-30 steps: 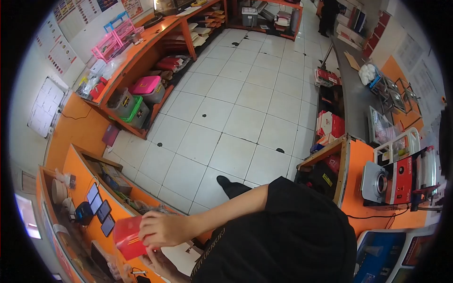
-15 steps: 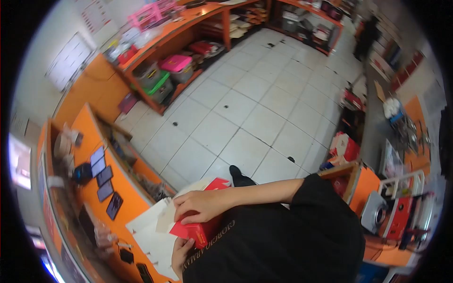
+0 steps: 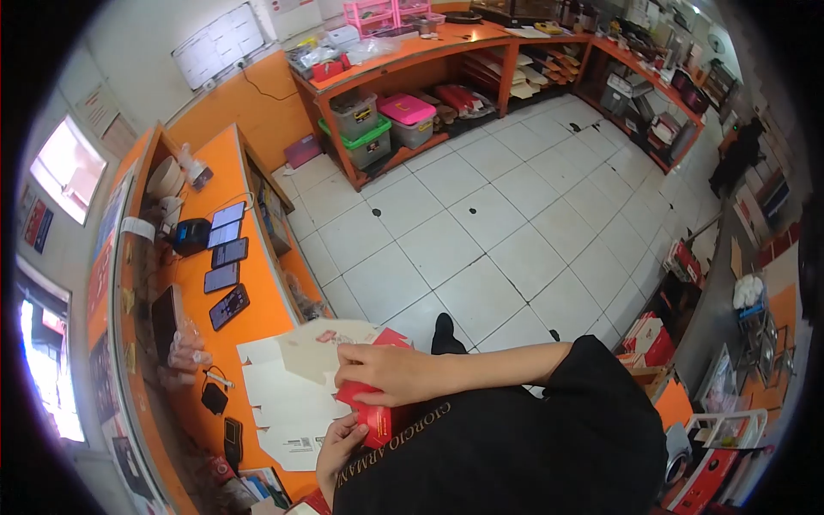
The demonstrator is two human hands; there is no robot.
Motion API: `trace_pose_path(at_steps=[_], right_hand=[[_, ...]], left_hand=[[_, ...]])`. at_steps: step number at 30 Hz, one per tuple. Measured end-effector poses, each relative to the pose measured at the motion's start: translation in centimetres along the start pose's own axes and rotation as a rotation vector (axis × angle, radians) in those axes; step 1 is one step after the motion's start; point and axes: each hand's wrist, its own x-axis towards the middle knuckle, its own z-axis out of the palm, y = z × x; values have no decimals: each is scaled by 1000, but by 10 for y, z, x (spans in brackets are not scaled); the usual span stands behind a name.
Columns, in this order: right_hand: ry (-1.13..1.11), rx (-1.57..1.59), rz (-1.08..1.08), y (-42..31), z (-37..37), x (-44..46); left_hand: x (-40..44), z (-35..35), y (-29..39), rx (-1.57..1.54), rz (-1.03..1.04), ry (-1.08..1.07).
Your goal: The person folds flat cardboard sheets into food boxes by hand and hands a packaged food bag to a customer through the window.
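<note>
Close to my body, both hands are on a red cardboard box (image 3: 375,425) with small yellow print on its side. My right hand (image 3: 382,373) lies over its upper part, fingers bent around a red flap. Lower down, my left hand (image 3: 342,445) pinches the near side, its thumb on the red face. Part of the box is hidden behind my hands and black shirt. Under and beside it, flat white cardboard sheets (image 3: 287,395) with cut flaps rest on the orange counter, and a cream cardboard piece (image 3: 322,339) with a red print sticks out past my right hand.
Several phones (image 3: 229,251) lie along the orange counter (image 3: 257,322), by a black device (image 3: 192,234). A dark adapter (image 3: 215,397) sits nearer. Storage bins (image 3: 365,142) fill a shelf across the tiled floor (image 3: 429,249). My shoe (image 3: 445,333) shows below; a grey worktop (image 3: 730,300) runs at right.
The camera view has shifted, so the room sits lower and further right, and more of the counter shows. Both hands stay on the red box with little visible change.
</note>
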Motion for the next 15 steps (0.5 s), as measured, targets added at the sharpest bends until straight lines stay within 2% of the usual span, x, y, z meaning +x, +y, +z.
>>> trace_pose_path(at_steps=[3,5,6,8,13,15], right_hand=[[107,62,61,2,9,-2],[-173,69,-20,5,9,-7],[-177,68,-22,5,7,-9],[-370,54,-32,3,5,-14],[-304,130,-68,-2,4,-16],[-162,204,-46,-1,8,-12]], left_hand=[[-10,-3,-16,-59,32,75],[-17,14,-12,-58,30,91],[-18,15,-14,-61,34,92],[-21,13,-17,19,35,96],[-34,16,-5,182,152,127],[-36,22,0,201,204,115]])
